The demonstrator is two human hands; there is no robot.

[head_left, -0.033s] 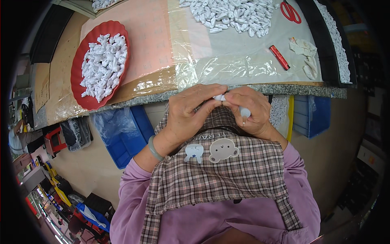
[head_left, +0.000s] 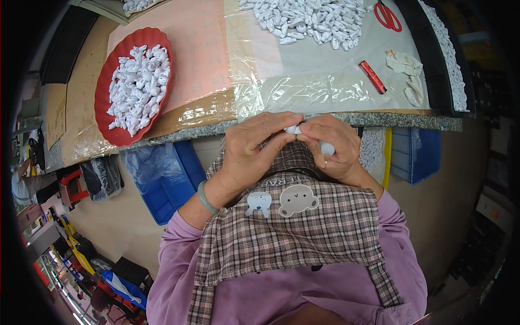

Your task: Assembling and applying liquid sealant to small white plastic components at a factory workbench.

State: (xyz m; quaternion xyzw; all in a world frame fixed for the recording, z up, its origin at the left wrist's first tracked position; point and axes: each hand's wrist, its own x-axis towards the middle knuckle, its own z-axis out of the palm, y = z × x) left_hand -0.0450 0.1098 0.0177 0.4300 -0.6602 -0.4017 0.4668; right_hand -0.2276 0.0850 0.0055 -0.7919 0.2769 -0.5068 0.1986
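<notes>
My left hand [head_left: 254, 146] and my right hand [head_left: 333, 149] meet just in front of the table's stone edge [head_left: 390, 120], above my checked apron. The fingertips of both hands pinch a small white plastic piece [head_left: 293, 129] between them. A second white piece [head_left: 326, 147] is tucked in the curled fingers of my right hand. A pale green bangle [head_left: 205, 197] sits on my left wrist. Much of the pinched piece is hidden by my fingers.
A red plate [head_left: 108, 116] with several white pieces stands at the table's left. A large pile of white pieces [head_left: 303, 19] lies on clear plastic sheet, with red scissors [head_left: 387, 16], a small red tube [head_left: 372, 77] and a crumpled white cloth [head_left: 409, 73] to the right. Blue bins [head_left: 162, 184] stand below.
</notes>
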